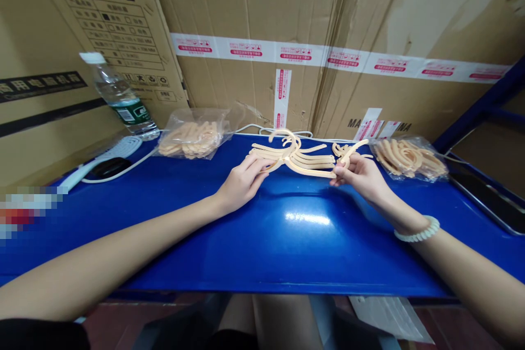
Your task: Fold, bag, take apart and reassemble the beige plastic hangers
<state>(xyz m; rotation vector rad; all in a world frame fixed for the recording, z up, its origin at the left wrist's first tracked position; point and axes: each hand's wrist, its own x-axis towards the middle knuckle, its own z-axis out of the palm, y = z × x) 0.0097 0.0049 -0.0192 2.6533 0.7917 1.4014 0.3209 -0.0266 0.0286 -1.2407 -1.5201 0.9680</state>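
A beige plastic clothes hanger (308, 173) with a curved hook is held just above the blue table. My left hand (241, 185) pinches its left arm, fingers closed over the end. At the hanger's right tip, my right hand (363, 176) is closed on a curved beige hanger piece (355, 149), which points up and to the right. Thumb and fingers touch the tip too; whether the two parts are joined there I cannot tell. Right behind lie several similar hangers (315, 159) in a stack. Small loose beige pieces (339, 149) lie beside the stack, partly hidden by my right hand.
Clear bags of beige parts lie at the left (189, 139) and right (410, 158). A water bottle (123, 101), a pale hairbrush (118, 147) and a dark mouse-like object (110, 166) sit left. A phone (488, 202) lies right. Cardboard boxes (246, 5) wall the back.
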